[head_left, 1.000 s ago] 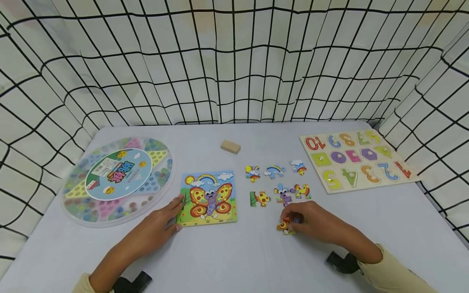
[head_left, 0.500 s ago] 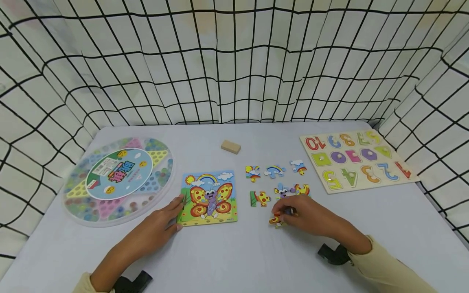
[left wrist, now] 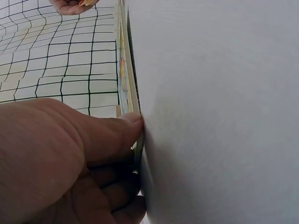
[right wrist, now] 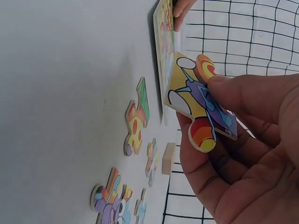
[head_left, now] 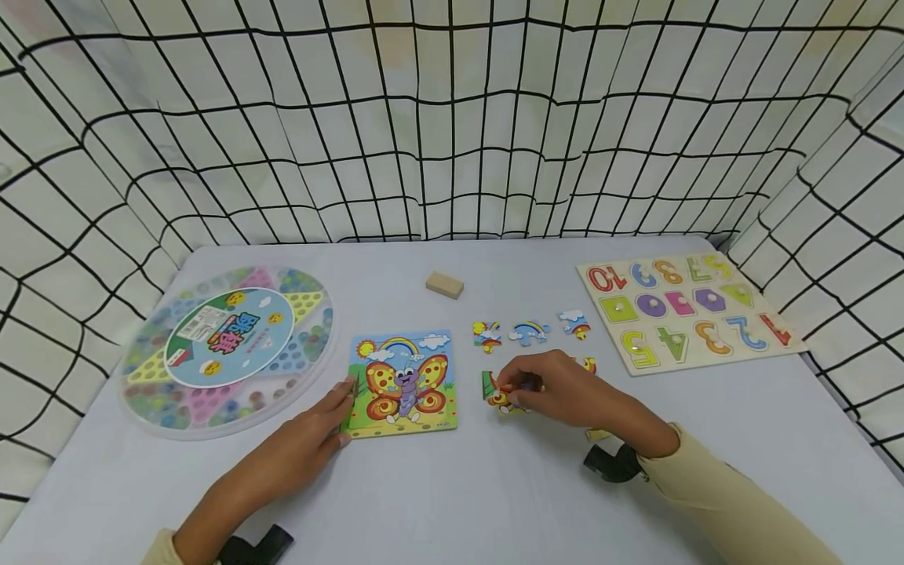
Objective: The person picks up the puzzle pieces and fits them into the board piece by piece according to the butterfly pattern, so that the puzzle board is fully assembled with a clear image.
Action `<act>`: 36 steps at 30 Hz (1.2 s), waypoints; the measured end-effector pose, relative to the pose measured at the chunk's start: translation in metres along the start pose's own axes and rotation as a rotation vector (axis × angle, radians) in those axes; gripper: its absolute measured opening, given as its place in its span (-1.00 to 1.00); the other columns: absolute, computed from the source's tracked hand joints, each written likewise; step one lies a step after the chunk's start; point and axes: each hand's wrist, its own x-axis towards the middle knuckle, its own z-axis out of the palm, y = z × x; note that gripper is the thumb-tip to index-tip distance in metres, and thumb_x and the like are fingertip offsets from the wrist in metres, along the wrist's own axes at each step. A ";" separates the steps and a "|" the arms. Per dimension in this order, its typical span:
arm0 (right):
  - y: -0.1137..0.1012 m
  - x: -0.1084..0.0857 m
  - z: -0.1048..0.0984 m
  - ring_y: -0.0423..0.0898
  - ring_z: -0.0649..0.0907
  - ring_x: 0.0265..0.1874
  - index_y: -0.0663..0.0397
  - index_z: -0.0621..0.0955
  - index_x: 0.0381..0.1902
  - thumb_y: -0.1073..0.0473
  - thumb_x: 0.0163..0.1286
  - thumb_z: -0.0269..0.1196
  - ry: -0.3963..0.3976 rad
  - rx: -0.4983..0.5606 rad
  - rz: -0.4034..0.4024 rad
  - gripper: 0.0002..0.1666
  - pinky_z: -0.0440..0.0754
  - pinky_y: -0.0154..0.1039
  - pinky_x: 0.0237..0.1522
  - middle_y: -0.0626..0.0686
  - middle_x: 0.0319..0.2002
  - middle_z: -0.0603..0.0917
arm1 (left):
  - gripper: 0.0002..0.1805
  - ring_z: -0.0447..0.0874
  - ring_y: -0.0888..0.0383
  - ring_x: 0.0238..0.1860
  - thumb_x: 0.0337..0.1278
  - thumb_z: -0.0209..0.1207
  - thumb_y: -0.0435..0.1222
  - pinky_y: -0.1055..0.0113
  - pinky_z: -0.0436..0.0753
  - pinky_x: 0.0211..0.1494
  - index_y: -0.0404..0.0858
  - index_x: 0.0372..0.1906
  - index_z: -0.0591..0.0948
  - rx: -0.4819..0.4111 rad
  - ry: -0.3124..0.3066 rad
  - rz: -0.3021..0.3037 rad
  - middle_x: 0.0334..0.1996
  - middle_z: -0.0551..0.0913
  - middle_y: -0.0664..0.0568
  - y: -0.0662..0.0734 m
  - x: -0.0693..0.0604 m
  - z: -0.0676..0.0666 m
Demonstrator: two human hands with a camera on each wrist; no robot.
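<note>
watching remotely, i see the right hand pinching a puzzle piece; lowered early, it could jostle the loose piece below. left hand, unclenched, touches picture board.

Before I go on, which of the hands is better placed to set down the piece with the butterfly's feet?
Probably the right hand: it pinches that puzzle piece near the loose pieces. The left hand touches the left edge of the butterfly board, farther away.
</note>
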 end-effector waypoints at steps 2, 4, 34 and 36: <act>-0.001 0.004 0.000 -0.22 0.59 -0.32 0.07 0.65 -0.10 0.34 0.29 0.33 0.001 0.001 -0.004 -0.78 0.62 -0.33 -0.28 -0.18 -0.27 0.65 | -0.35 0.01 -0.23 0.45 0.29 0.19 -0.34 -0.11 0.33 0.29 -0.50 0.39 0.27 -0.002 -0.001 0.000 0.49 0.07 -0.23 0.000 0.000 0.000; -0.001 0.008 0.001 -0.21 0.60 -0.31 0.06 0.65 -0.11 0.33 0.30 0.32 -0.004 0.007 -0.005 -0.79 0.62 -0.33 -0.26 -0.19 -0.27 0.65 | -0.35 0.01 -0.23 0.45 0.29 0.19 -0.34 -0.11 0.33 0.29 -0.50 0.39 0.27 -0.005 0.000 0.002 0.49 0.06 -0.23 0.000 0.000 0.000; -0.022 0.054 0.030 -0.23 0.55 -0.37 0.15 0.67 -0.11 0.37 0.30 0.31 -0.069 0.068 -0.081 -0.80 0.61 -0.34 -0.31 -0.14 -0.26 0.66 | -0.21 -0.30 -0.13 0.52 0.42 0.04 -0.09 -0.11 -0.04 0.46 -0.41 0.50 0.02 0.004 -0.139 0.031 0.55 -0.22 -0.13 -0.009 -0.006 0.000; -0.022 0.057 0.032 -0.23 0.53 -0.40 0.13 0.67 -0.13 0.36 0.30 0.30 -0.062 0.047 -0.087 -0.82 0.59 -0.36 -0.34 -0.13 -0.29 0.66 | -0.19 -0.33 -0.12 0.52 0.43 0.03 -0.05 -0.01 -0.13 0.49 -0.41 0.51 0.00 -0.016 -0.145 0.030 0.55 -0.25 -0.13 -0.009 -0.008 0.000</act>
